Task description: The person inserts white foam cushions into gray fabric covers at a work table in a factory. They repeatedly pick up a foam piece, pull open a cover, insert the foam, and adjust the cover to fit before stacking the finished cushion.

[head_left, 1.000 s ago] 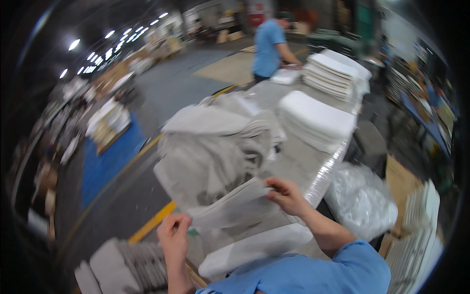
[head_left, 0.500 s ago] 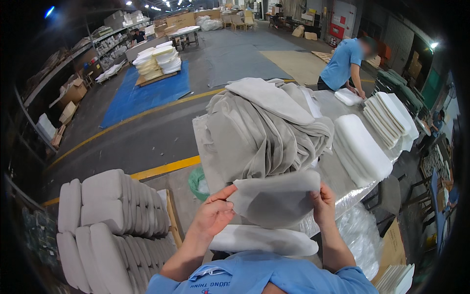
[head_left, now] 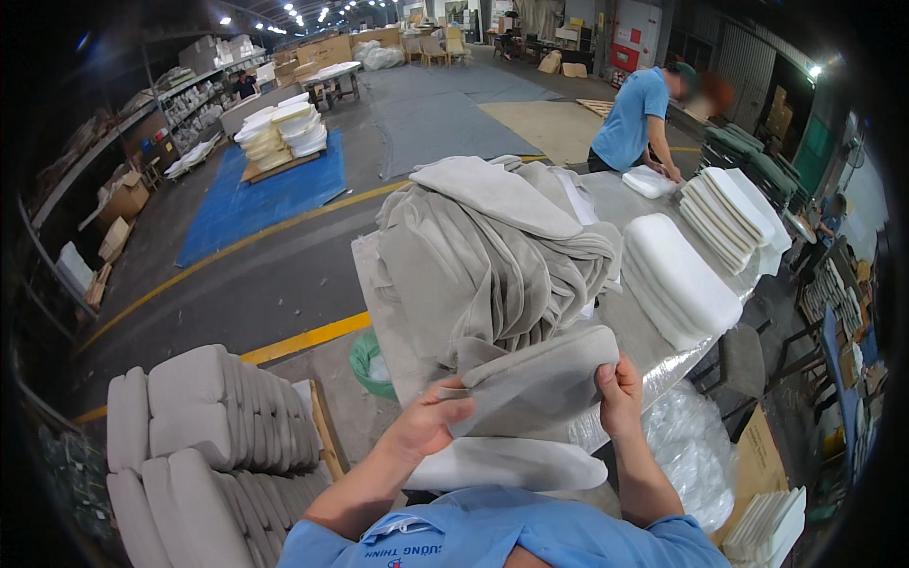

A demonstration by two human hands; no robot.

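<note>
Left hand [head_left: 428, 424]: raised in front of the chest, fingers curled and closed in a pinch, thumb on top, knuckles turned outward.
Right hand [head_left: 620, 386]: held a little higher, fingers folded in a closed grip, thumb toward the left hand.
Forearms: bare, both rising from the lower edge, angled up and slightly inward.
Spacing: hands well apart, roughly level.

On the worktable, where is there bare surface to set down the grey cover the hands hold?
Little. A bare strip of table lies between the heap of grey fabric covers and the white foam pad stacks. Near the left hand and right hand, holding the grey padded cover, it is crowded.
</note>
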